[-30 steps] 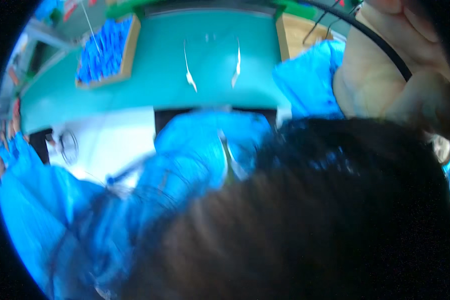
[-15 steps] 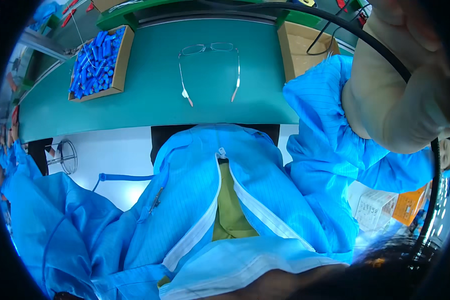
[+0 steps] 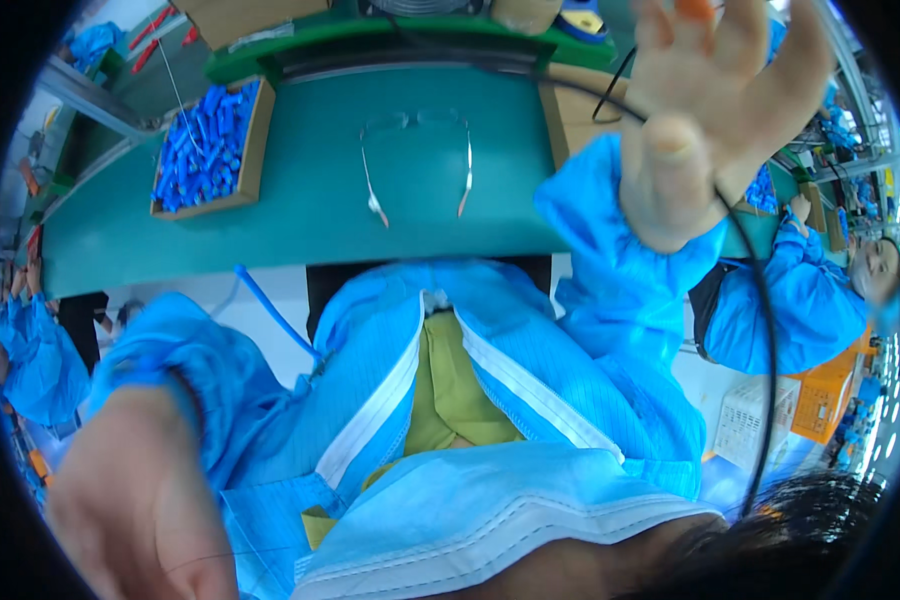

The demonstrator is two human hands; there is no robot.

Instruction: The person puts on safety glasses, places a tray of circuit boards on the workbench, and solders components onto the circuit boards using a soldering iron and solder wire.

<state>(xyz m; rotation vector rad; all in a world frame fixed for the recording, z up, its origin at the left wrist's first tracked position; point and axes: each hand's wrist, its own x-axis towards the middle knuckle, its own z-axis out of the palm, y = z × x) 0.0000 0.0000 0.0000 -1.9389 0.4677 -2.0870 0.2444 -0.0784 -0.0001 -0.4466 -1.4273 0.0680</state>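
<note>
The right hand [image 3: 705,125] spreads wide, seemingly empty, by the cable [image 3: 768,330]; the left hand's [image 3: 135,490] opening and hold are unclear. Gentle movement should avoid snags.

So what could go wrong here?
The right hand is spread by the black cable, so a finger might snag it. The glasses lie unfolded on the green table, so the right sleeve could perhaps brush them. The box of blue pieces is open on top, so a knock might spill some.
</note>
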